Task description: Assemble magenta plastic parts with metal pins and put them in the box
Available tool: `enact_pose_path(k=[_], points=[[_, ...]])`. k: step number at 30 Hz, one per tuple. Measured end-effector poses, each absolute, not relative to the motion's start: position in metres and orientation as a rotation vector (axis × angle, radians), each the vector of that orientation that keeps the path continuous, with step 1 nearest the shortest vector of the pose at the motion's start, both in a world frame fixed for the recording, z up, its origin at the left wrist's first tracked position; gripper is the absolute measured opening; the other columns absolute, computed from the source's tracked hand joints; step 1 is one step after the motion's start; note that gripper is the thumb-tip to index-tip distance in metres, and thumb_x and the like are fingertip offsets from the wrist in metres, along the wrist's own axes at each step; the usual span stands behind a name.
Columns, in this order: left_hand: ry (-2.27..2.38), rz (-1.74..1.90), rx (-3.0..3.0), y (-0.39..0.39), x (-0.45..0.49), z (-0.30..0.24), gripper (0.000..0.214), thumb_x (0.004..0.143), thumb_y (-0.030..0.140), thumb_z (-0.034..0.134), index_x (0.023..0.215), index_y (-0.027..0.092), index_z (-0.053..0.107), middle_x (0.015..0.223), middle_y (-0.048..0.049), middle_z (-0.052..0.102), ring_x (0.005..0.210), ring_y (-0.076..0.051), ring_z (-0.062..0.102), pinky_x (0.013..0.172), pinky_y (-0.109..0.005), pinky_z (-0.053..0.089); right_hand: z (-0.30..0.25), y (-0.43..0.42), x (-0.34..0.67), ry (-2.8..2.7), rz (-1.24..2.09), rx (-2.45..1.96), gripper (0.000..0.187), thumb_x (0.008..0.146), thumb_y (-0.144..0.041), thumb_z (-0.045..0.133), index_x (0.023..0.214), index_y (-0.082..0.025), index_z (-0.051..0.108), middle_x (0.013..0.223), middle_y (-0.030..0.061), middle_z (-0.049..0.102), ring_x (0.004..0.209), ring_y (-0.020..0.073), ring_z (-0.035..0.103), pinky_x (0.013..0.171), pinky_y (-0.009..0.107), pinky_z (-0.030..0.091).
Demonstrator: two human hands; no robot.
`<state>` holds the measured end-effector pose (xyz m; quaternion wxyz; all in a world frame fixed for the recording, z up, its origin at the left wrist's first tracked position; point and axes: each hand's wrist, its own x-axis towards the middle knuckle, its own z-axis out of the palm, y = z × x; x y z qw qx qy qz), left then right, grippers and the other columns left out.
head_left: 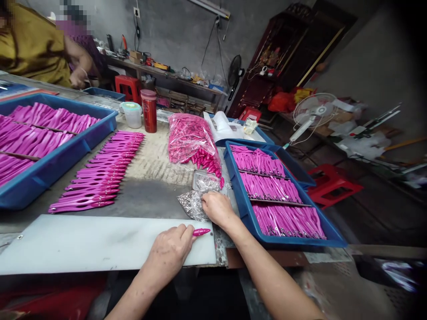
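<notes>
My left hand [171,249] is closed around a glossy pink tapered piece [202,232], its pointed end sticking out to the right over the white board [100,244]. The rest of the piece is hidden in my fingers. My right hand [216,206] reaches to a clear plastic bag of small silvery metal parts [191,204], fingers curled together at its right side; whatever they pinch is hidden. Behind this bag lies a small grey tray [196,176]. Farther back sits a large clear bag of pink pointed pieces [191,135], some spilling from its mouth.
A row of slim pink slotted pieces [100,173] lies left of centre. Blue trays of similar pieces stand left [60,171] and right [240,209]. A red tumbler [149,113] and lidded tub [131,116] stand behind. A co-worker [36,49] sits at the far left.
</notes>
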<state>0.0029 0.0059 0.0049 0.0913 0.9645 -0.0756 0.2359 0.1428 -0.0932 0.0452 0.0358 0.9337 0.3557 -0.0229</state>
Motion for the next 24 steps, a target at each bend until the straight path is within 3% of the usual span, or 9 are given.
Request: enact_pose_path(k=[14,24], points=[[-0.218,0.676,2.862,0.006,0.002,0.005,0.016,0.086,0.018,0.035,0.078,0.018,0.049,0.063,0.0006,0.049,0.053,-0.012,0.048,0.049,-0.023,0.036,0.048,-0.104,0.143,1.156,-0.072,2.977,0.021,0.085,-0.02,0.039,0.081,-0.016,0.059,0.085,0.0067,0.062,0.082,0.0172,0.056,0.07,0.024,0.037],[-0.19,0.655,2.894,0.005,0.002,0.006,0.014,0.085,0.019,0.037,0.078,0.018,0.049,0.063,0.0009,0.05,0.053,-0.013,0.049,0.048,-0.024,0.034,0.053,-0.115,0.142,1.266,-0.121,3.123,0.021,0.085,-0.013,0.038,0.08,-0.015,0.058,0.081,0.0043,0.061,0.079,0.014,0.055,0.07,0.022,0.037]])
